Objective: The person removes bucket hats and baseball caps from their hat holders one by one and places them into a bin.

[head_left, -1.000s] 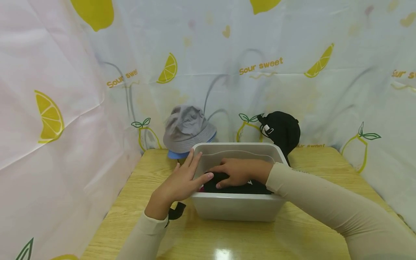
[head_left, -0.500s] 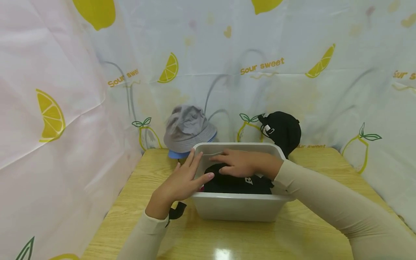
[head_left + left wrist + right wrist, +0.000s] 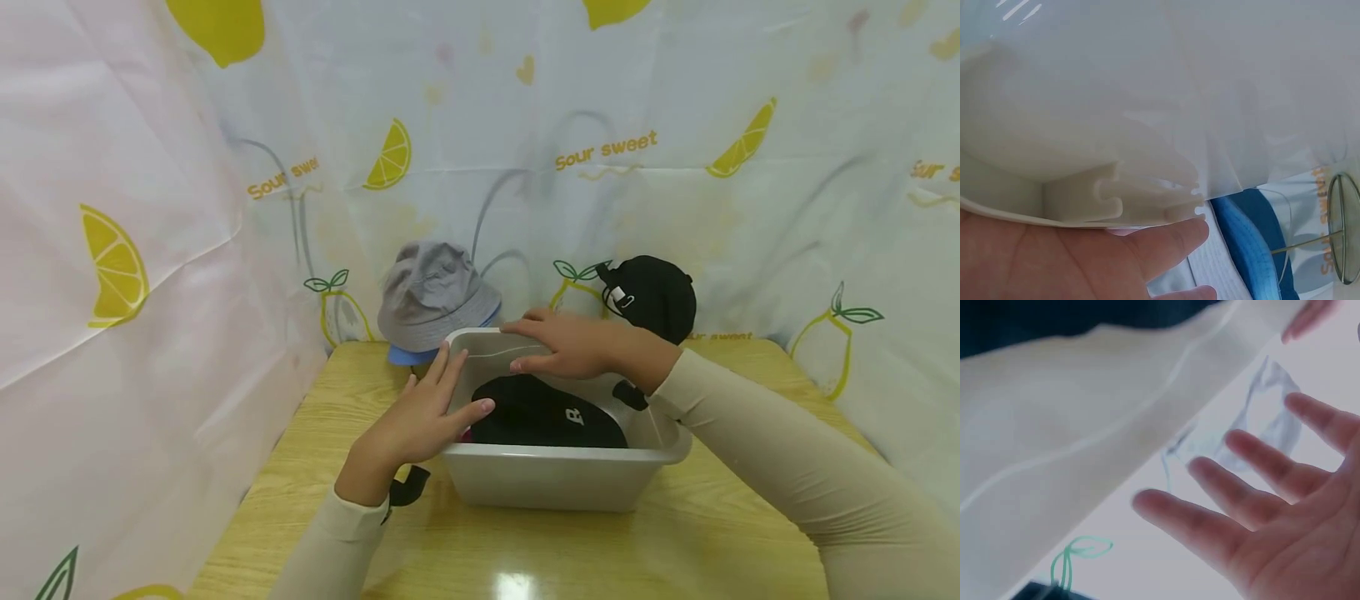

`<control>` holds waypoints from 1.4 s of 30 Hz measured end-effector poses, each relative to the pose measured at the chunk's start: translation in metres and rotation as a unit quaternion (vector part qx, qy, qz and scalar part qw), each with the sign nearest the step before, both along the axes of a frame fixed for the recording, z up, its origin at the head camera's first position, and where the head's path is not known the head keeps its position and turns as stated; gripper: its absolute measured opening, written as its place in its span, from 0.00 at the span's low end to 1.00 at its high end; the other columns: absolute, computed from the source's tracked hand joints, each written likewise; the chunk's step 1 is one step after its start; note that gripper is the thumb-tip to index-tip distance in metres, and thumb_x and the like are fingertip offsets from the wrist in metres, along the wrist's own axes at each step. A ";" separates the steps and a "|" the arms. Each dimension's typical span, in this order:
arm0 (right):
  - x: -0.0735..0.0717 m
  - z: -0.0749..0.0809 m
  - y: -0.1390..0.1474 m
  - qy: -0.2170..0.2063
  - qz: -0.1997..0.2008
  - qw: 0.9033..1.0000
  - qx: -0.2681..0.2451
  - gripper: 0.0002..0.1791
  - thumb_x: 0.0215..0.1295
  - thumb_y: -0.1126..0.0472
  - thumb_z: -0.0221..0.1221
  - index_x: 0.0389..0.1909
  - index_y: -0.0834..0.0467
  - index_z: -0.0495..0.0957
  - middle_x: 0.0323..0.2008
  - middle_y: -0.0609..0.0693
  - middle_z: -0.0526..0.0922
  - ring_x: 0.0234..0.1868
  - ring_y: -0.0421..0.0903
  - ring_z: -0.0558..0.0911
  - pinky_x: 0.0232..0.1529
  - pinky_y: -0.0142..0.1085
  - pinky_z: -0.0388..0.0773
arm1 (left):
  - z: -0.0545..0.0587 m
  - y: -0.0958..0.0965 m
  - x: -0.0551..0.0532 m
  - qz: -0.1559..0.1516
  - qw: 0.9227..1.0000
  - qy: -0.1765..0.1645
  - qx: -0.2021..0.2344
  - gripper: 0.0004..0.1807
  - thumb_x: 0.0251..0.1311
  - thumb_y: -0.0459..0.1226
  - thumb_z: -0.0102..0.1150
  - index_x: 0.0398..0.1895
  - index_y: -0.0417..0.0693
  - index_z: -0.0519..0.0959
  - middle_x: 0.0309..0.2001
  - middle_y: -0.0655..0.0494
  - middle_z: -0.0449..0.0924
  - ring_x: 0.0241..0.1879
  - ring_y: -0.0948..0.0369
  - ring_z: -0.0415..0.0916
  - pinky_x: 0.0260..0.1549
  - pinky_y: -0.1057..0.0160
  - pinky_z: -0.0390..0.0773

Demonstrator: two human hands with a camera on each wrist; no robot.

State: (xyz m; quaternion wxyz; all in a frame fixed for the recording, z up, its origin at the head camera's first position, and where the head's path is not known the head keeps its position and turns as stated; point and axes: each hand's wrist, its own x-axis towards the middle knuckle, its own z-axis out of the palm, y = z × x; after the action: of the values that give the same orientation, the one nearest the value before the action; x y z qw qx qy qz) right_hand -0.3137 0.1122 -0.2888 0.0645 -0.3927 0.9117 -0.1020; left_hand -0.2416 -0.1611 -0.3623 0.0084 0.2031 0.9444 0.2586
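A light plastic bin stands on the wooden table, and inside it lies a black cap with a white letter on its front. My left hand rests on the bin's left rim with its fingers extended. In the left wrist view that hand lies along the bin's outer edge. My right hand is over the bin's back rim, above the cap and holding nothing. Its fingers are spread and straight in the right wrist view, beside the bin wall.
Behind the bin on the left sits a grey bucket hat over a blue one. Another black cap is at the back right. Part of a wire stand shows in the left wrist view. A lemon-print curtain encloses the table.
My right hand has lifted off the black cap in the bin and moved up and back toward the far rim, uncovering the white letter. My left hand has stayed on the rim.
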 end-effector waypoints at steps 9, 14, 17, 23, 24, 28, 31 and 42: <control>-0.009 0.016 0.021 0.049 -0.022 0.998 -0.019 0.38 0.74 0.33 0.55 0.79 0.44 0.63 0.74 0.54 0.67 0.70 0.56 0.73 0.69 0.59 0.71 | 0.002 -0.001 0.002 0.002 1.000 -0.003 0.000 0.55 0.66 0.75 0.41 0.86 0.57 0.40 0.85 0.50 0.27 0.82 0.47 0.44 0.75 0.28 0.38; -0.016 0.016 0.032 0.061 -0.049 0.997 -0.020 0.38 0.73 0.32 0.54 0.78 0.43 0.64 0.75 0.54 0.65 0.72 0.57 0.71 0.70 0.60 0.70 | 0.001 -0.001 0.002 0.003 1.000 -0.004 0.000 0.55 0.66 0.75 0.41 0.86 0.57 0.41 0.85 0.50 0.28 0.82 0.46 0.46 0.75 0.29 0.39; -0.020 0.017 0.039 0.073 -0.063 0.995 -0.027 0.38 0.73 0.33 0.56 0.78 0.45 0.65 0.75 0.55 0.65 0.74 0.57 0.68 0.71 0.59 0.68 | 0.000 -0.001 0.002 0.004 1.000 -0.005 -0.001 0.55 0.66 0.75 0.41 0.86 0.58 0.41 0.85 0.51 0.27 0.82 0.46 0.46 0.76 0.29 0.39; -0.030 0.019 0.053 0.107 -0.086 0.990 -0.032 0.37 0.72 0.38 0.60 0.77 0.48 0.67 0.74 0.58 0.65 0.73 0.59 0.68 0.70 0.59 0.70 | 0.000 -0.001 0.002 0.004 1.000 -0.008 -0.001 0.55 0.66 0.76 0.41 0.86 0.59 0.40 0.85 0.52 0.27 0.82 0.45 0.48 0.76 0.30 0.38; -0.032 0.019 0.056 0.113 -0.093 0.989 -0.027 0.37 0.72 0.38 0.60 0.76 0.48 0.67 0.74 0.58 0.65 0.72 0.59 0.68 0.70 0.59 0.70 | 0.000 -0.001 0.002 0.004 1.000 -0.008 0.000 0.55 0.66 0.75 0.41 0.86 0.59 0.40 0.85 0.52 0.27 0.81 0.45 0.49 0.76 0.30 0.37; -0.040 0.020 0.068 0.131 -0.106 0.985 -0.020 0.36 0.72 0.41 0.62 0.76 0.50 0.68 0.74 0.62 0.65 0.72 0.64 0.68 0.69 0.61 0.69 | 0.000 -0.001 0.002 0.002 1.000 -0.012 0.002 0.55 0.66 0.75 0.41 0.86 0.60 0.40 0.85 0.52 0.26 0.81 0.45 0.52 0.77 0.31 0.36; -0.045 0.021 0.077 0.137 -0.122 0.983 -0.014 0.36 0.72 0.43 0.61 0.76 0.52 0.67 0.74 0.65 0.64 0.72 0.66 0.68 0.69 0.63 0.67 | 0.000 -0.001 0.002 0.002 1.000 -0.013 0.001 0.55 0.66 0.75 0.42 0.86 0.59 0.40 0.85 0.52 0.26 0.81 0.44 0.52 0.77 0.31 0.36; -0.053 0.019 0.101 0.162 -0.168 0.972 -0.006 0.36 0.71 0.44 0.62 0.75 0.56 0.68 0.72 0.70 0.65 0.70 0.70 0.67 0.68 0.67 0.66 | 0.000 -0.002 0.002 -0.005 1.000 -0.011 0.008 0.56 0.65 0.75 0.44 0.86 0.57 0.41 0.85 0.51 0.27 0.79 0.45 0.56 0.76 0.29 0.37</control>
State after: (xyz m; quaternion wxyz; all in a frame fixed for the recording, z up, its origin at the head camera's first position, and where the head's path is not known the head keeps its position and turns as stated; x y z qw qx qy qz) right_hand -0.3672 0.2127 -0.2694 -0.1045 -0.2451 0.9625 -0.0517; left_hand -0.2394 -0.1627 -0.3624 0.0185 0.2047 0.9412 0.2680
